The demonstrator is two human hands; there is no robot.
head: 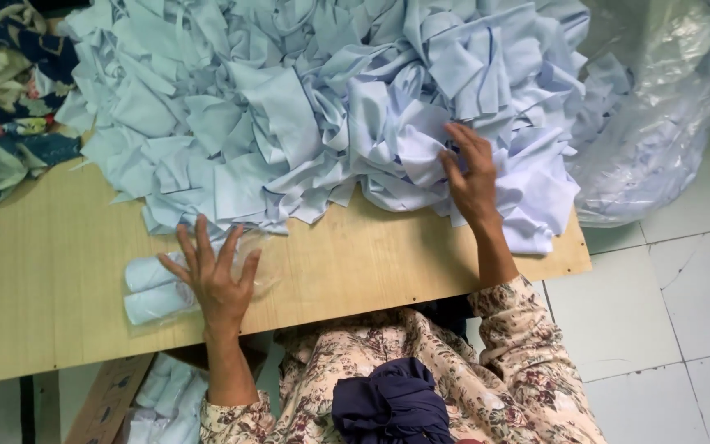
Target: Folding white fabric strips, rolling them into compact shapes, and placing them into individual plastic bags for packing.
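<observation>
Across the upper half of the frame a big heap of pale blue cloth offcuts (322, 107) is lying on the light wooden table (43, 271), largely unsorted as far as I can judge. Two rolled bundles of pale blue cloth in clear plastic wrap (154, 288) are sitting at lower left, looking finished; more such rolls (166, 395) are showing below the table edge, too jumbled to count. The left hand (215, 279) is resting flat beside the two bundles, fingers spread and gripping nothing. The right hand (472, 177) is reaching into the heap's near edge, its fingers (462, 136) loosely open on the cloth, not yet clasping a piece. A dark floral fabric (2, 107) is lying at upper left, and a clear plastic bag (659, 123) is bulging at upper right.
</observation>
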